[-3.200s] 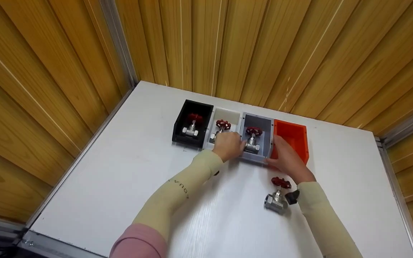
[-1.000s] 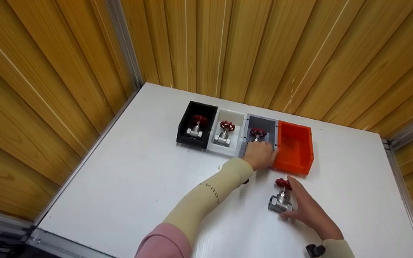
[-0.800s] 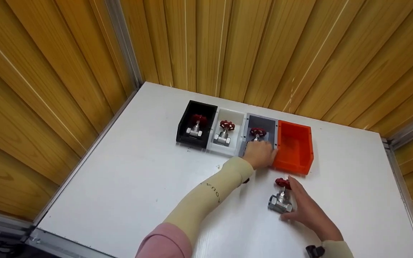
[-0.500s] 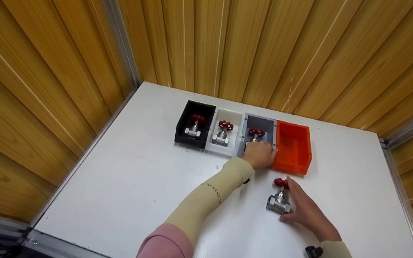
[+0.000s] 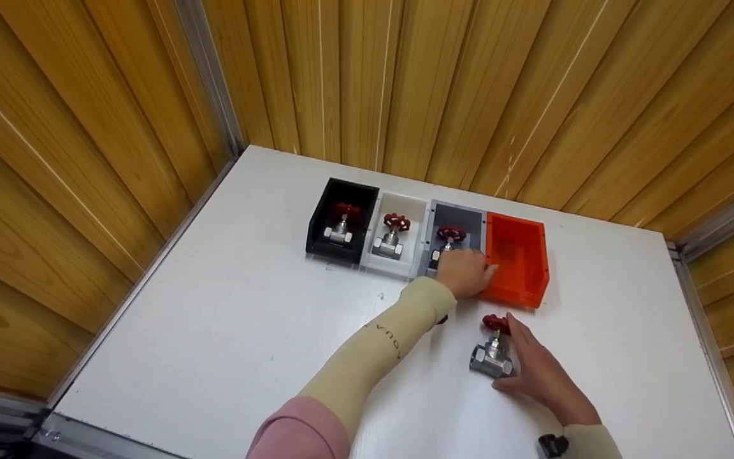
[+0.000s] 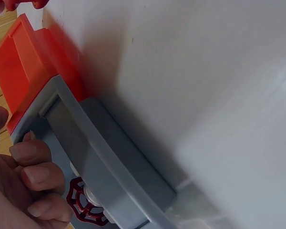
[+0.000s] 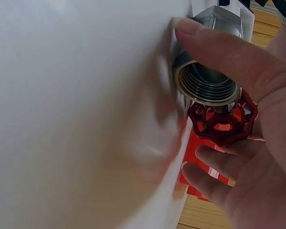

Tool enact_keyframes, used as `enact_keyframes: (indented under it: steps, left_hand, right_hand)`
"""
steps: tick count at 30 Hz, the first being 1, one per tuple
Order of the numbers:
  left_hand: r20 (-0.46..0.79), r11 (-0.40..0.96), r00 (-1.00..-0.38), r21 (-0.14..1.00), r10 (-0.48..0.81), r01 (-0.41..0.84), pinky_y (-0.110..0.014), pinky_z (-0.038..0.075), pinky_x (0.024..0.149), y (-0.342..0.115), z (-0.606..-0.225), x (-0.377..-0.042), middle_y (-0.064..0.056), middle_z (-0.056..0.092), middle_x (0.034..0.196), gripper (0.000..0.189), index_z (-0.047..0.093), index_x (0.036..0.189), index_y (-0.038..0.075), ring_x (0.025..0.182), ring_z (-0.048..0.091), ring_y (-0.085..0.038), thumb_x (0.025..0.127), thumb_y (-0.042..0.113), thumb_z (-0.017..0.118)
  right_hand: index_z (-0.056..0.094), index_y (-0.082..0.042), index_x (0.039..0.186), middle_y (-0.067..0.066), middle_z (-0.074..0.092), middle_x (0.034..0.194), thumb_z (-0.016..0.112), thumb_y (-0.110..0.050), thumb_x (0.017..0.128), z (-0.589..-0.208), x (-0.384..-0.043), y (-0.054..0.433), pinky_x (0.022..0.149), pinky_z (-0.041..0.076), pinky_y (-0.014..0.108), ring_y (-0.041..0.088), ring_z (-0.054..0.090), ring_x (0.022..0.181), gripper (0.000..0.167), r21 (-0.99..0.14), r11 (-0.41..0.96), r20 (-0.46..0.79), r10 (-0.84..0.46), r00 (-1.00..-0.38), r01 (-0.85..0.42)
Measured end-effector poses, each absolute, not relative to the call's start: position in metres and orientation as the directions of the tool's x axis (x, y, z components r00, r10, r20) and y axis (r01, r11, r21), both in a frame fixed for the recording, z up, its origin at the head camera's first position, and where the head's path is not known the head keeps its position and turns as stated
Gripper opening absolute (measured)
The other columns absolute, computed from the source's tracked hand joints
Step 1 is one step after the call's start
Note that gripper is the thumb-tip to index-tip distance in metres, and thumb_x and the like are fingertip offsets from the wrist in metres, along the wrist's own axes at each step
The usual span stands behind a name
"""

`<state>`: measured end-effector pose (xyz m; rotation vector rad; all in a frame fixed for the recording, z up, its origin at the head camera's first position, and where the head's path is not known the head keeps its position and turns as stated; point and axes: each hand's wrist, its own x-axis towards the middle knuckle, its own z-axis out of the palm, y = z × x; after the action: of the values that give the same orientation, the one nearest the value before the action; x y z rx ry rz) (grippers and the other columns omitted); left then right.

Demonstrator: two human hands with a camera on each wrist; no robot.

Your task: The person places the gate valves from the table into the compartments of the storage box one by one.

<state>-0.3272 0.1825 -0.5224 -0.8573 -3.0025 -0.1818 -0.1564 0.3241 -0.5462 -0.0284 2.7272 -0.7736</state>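
Four-sided bins stand in a row. My left hand (image 5: pixel 466 273) hovers at the front of the grey bin (image 5: pixel 469 213), beside the orange bin (image 5: pixel 517 255), its fingers loosely curled. In the left wrist view nothing shows between those fingers (image 6: pixel 43 174); contact with the bin is unclear. A gate valve with a red handwheel (image 6: pixel 86 202) sits in the grey bin, partly hidden. On the table, my right hand (image 5: pixel 542 370) grips another gate valve (image 5: pixel 491 357) with thumb along its metal body and fingers behind its red handwheel (image 7: pixel 224 121). The threaded opening (image 7: pixel 207 83) shows in the right wrist view.
Left of the grey bin, the white bin (image 5: pixel 421 207) and black bin (image 5: pixel 360 188) each contain a gate valve. The row stands near the back of the white table (image 5: pixel 214 319). Wood-patterned walls (image 5: pixel 367 76) enclose the sides and back.
Since the oldest frame, my left hand has moved right from the white bin to the grey one. My right hand has left the orange bin for the valve on the table. Lately both hold still.
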Motion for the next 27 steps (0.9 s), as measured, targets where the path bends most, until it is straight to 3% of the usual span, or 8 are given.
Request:
enact_keyframes:
  steps: [7,15,27]
  left_hand:
    - [0.009,0.863,-0.867,0.094,0.497,0.496,-0.028,0.047,0.051,0.187,-0.521,-0.327,0.006,0.054,0.063,0.048,0.060,0.074,0.022,0.058,0.055,-0.012,0.100,0.053,0.035]
    - [-0.016,0.883,-0.885,0.065,0.466,0.464,-0.031,0.050,0.058,0.194,-0.521,-0.324,0.006,0.064,0.071,0.046,0.066,0.080,0.023,0.063,0.060,-0.013,0.101,0.050,0.034]
    - [0.032,0.880,-0.880,-0.049,0.474,0.472,-0.029,0.047,0.051,0.199,-0.527,-0.322,0.009,0.068,0.072,0.047,0.067,0.076,0.027,0.065,0.065,-0.010,0.102,0.047,0.033]
  right_hand:
    - [0.008,-0.011,0.155,0.015,0.018,0.160,0.091,-0.031,0.062,-0.546,-0.158,0.323,0.111,0.027,0.059,0.040,0.025,0.144,0.126,-0.540,0.836,-0.305,-0.083,-0.949,0.101]
    - [0.014,-0.006,0.153,0.018,0.024,0.158,0.091,-0.025,0.062,-0.549,-0.157,0.324,0.111,0.029,0.056,0.039,0.028,0.143,0.121,-0.526,0.849,-0.246,-0.096,-0.964,0.049]
    - [0.024,-0.003,0.149,0.018,0.040,0.149,0.092,-0.020,0.059,-0.553,-0.155,0.329,0.109,0.035,0.054,0.036,0.039,0.137,0.114,-0.543,0.838,-0.110,-0.134,-0.985,-0.053]
